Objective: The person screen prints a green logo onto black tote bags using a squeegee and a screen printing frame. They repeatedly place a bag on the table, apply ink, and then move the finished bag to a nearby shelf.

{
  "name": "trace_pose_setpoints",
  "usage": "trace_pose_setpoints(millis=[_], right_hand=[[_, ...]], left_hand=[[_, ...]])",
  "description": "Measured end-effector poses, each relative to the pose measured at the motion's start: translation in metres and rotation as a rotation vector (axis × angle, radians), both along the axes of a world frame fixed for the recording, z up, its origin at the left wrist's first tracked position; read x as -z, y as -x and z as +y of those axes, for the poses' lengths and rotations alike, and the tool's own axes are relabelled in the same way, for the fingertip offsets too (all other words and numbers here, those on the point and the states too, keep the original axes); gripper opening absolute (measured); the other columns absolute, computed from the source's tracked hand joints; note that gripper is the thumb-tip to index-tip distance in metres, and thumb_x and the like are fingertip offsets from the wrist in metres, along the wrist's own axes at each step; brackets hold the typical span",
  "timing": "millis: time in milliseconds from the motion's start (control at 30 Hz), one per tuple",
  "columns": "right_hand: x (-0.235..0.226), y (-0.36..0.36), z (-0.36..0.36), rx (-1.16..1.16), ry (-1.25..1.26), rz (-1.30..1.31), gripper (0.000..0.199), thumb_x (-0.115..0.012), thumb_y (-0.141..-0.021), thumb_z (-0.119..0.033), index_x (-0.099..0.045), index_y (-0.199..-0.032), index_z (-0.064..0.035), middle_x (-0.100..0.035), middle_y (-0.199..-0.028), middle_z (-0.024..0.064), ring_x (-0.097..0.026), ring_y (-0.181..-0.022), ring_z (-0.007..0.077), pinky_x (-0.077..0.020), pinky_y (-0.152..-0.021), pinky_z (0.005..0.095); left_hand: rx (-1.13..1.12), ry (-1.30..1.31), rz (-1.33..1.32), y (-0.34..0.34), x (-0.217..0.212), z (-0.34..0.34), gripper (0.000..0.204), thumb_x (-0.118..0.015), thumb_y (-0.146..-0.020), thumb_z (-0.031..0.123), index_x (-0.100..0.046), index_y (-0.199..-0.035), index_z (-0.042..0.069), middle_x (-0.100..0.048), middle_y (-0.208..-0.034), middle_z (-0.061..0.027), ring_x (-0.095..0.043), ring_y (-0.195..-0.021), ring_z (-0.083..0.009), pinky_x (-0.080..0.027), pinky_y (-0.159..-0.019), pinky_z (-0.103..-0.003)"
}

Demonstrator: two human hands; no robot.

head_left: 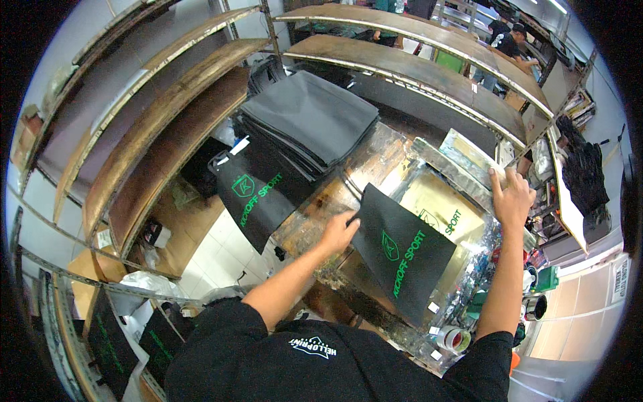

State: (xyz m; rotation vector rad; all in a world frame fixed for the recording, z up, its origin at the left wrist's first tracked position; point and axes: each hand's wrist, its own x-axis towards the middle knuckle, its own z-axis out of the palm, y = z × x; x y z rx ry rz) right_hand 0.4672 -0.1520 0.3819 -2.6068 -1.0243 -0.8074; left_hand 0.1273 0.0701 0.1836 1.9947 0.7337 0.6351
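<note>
A black fabric bag [402,251] with a green printed emblem and lettering hangs flat and slanted over the work table. My left hand [340,233] is closed on its left edge, thumb and fingers pinching it. Behind and to the right of the bag is a screen printing frame [439,191] with yellowish mesh that bears the same emblem; the bag covers part of it. My right hand [512,197] has its fingers curled over the frame's far right edge. Another printed black bag [258,191] lies at the left, beside a thick stack of plain black bags [311,114].
Long wooden shelves [402,67] curve along the back and left. A tape roll [457,340] and small pots stand by the table's right edge. More printed bags [110,348] sit on a rack at lower left. Other people [507,43] work far off at upper right.
</note>
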Motion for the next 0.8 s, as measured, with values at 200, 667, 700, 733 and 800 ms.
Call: trace_pose_setpoints(millis=[200,667,700,733,800], right_hand=[[-0.006,0.007,0.0,0.013,-0.009,0.013,0.057,-0.055,-0.097,-0.061,-0.07,-0.111,-0.007,-0.069,-0.1,0.0157,-0.064,-0.103,0.0337,-0.0388,-0.094,0.0502],[-0.001,0.012,0.002,0.059,-0.033,0.015,0.05,-0.063,-0.094,-0.052,-0.069,-0.111,-0.0049,-0.066,-0.098,0.0152,-0.06,-0.103,0.0331,-0.037,-0.096,0.0469],[-0.003,0.014,0.002,0.072,-0.047,0.037,0.051,-0.065,-0.092,-0.052,-0.07,-0.111,-0.0047,-0.066,-0.099,0.0158,-0.06,-0.105,0.0338,-0.0364,-0.099,0.0482],[-0.001,0.015,0.013,0.033,-0.073,0.051,0.051,-0.065,-0.092,-0.052,-0.069,-0.11,-0.0042,-0.066,-0.101,0.0156,-0.06,-0.104,0.0341,-0.0364,-0.099,0.0479],[-0.003,0.018,0.008,0.069,-0.049,0.055,0.051,-0.066,-0.091,-0.051,-0.069,-0.111,-0.0043,-0.066,-0.102,0.0154,-0.06,-0.104,0.034,-0.0364,-0.099,0.0479]], left_hand=[[0.031,0.056,-0.063,-0.042,-0.107,0.107,0.038,-0.071,-0.09,0.022,-0.072,-0.117,-0.004,-0.076,-0.106,-0.015,-0.071,-0.086,-0.02,-0.056,-0.076,-0.037],[-0.179,0.452,-0.527,0.042,-0.239,0.415,0.03,-0.068,-0.096,0.019,-0.069,-0.124,0.01,-0.071,-0.109,0.0001,-0.066,-0.089,-0.0106,-0.055,-0.067,-0.027],[-0.175,0.484,-0.57,0.049,-0.222,0.423,0.03,-0.067,-0.096,0.02,-0.068,-0.125,0.01,-0.07,-0.112,-0.001,-0.066,-0.092,-0.0133,-0.055,-0.072,-0.03],[-0.294,0.456,-0.543,0.088,-0.195,0.467,0.031,-0.065,-0.098,0.018,-0.067,-0.127,0.012,-0.07,-0.119,-0.0022,-0.065,-0.104,-0.0165,-0.054,-0.085,-0.037],[-0.379,0.536,-0.614,0.088,-0.147,0.457,0.04,-0.065,-0.098,0.018,-0.062,-0.137,0.012,-0.066,-0.13,-0.0032,-0.061,-0.117,-0.0195,-0.05,-0.094,-0.045]])
